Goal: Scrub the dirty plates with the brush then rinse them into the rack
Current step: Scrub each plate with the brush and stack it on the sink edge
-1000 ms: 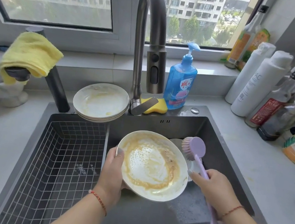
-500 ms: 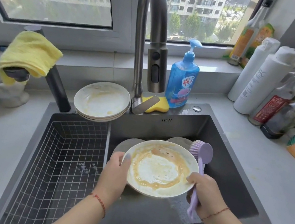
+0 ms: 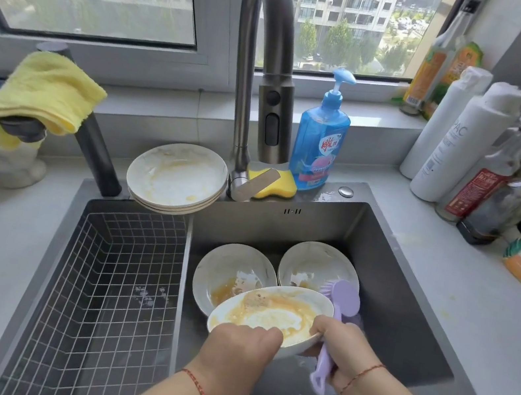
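My left hand (image 3: pixel 239 350) grips the near rim of a white plate (image 3: pixel 269 315) smeared with yellow-brown sauce, held low over the sink basin. My right hand (image 3: pixel 341 352) holds the handle of a lilac dish brush (image 3: pixel 342 298), whose head rests at the plate's right rim. Two more dirty plates (image 3: pixel 231 275) (image 3: pixel 316 266) lie on the sink floor behind it. A stack of dirty plates (image 3: pixel 177 177) sits on the sink's back edge. The wire rack (image 3: pixel 110 292) fills the left part of the sink.
The tall faucet (image 3: pixel 264 69) arches over the basin, with a yellow sponge (image 3: pixel 275 184) and blue soap bottle (image 3: pixel 320 138) at its base. Bottles (image 3: pixel 464 139) crowd the right counter. A yellow cloth (image 3: pixel 45 89) hangs at left.
Both hands lowered the plate deeper into the sink and toward me, and it tilted flatter. The brush stayed at its right rim. Two plates on the sink floor came into view.
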The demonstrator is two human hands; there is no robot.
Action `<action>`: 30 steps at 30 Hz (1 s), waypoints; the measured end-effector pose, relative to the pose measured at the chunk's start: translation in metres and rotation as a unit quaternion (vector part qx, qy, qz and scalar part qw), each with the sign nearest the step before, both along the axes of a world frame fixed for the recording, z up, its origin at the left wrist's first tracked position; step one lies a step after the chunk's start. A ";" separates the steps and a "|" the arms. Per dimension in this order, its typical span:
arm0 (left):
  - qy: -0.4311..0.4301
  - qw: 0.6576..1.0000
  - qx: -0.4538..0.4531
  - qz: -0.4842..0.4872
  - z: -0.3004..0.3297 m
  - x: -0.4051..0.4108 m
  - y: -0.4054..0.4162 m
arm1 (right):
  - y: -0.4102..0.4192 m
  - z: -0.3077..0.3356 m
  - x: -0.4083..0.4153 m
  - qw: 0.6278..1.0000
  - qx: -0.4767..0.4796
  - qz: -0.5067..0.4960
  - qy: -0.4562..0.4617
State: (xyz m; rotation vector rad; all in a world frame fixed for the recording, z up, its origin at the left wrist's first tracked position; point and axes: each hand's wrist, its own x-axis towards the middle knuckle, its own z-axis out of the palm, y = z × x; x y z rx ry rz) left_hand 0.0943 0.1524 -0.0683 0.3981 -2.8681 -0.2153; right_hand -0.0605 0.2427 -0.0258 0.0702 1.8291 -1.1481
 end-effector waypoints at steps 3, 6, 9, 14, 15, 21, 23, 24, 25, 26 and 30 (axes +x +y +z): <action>0.051 0.998 0.021 0.035 0.002 -0.003 -0.004 | 0.000 0.016 -0.001 0.999 -0.038 0.034 -0.003; 0.113 0.967 0.163 0.159 0.019 -0.003 -0.008 | 0.008 0.025 -0.012 0.997 -0.037 0.059 0.039; 0.132 0.889 0.313 0.306 0.034 -0.003 -0.019 | 0.022 0.034 -0.020 0.990 -0.047 0.079 0.109; 0.153 0.872 0.359 0.295 0.040 -0.001 -0.032 | 0.025 0.050 -0.013 0.952 -0.040 0.193 0.236; 0.149 0.870 0.367 0.295 0.041 -0.001 -0.033 | 0.022 0.056 -0.008 0.941 -0.044 0.212 0.259; 0.156 0.850 0.402 0.302 0.044 -0.011 -0.033 | 0.018 0.095 0.048 0.811 0.025 0.418 0.409; 0.153 0.860 0.384 0.300 0.047 -0.009 -0.033 | 0.017 0.099 0.050 0.789 0.044 0.434 0.433; 0.152 0.852 0.397 0.306 0.051 -0.005 -0.032 | 0.016 0.098 0.041 0.794 0.048 0.421 0.436; 0.149 0.851 0.401 0.304 0.051 -0.001 -0.032 | 0.014 0.094 0.029 0.809 0.054 0.398 0.429; 0.149 0.854 0.401 0.296 0.052 0.003 -0.032 | 0.013 0.091 0.015 0.833 0.057 0.364 0.412; 0.151 0.868 0.383 0.280 0.059 0.008 -0.031 | 0.016 0.084 -0.012 0.862 0.083 0.312 0.391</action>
